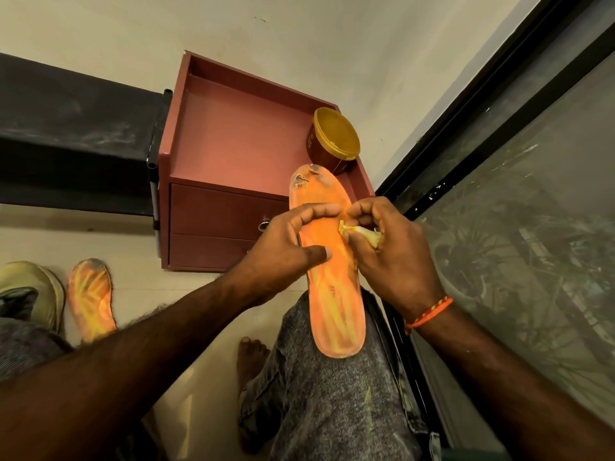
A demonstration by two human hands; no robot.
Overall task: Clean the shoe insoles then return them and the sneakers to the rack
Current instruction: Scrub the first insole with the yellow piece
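We see the left hand [286,241] gripping the orange insole [332,284] over the knee | right hand [392,247] pinching a yellowish cloth [361,231] against it | second insole [91,296] and sneaker [31,291] on floor, far left | lidded tub [334,143] on the cabinet [233,134] just beyond the insole's toe

Left hand [286,241] holds insole [336,294]; right hand [392,251] (pinching cloth [361,231]) wipes it.

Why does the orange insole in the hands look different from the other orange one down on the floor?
The held insole rests along the person's knee, gripped by the left hand and rubbed with a cloth by the right hand; the floor insole lies untouched beside a sneaker. The held one shows whole, the floor one is partly hidden by an arm. Both are orange with yellow streaks and worn toes.
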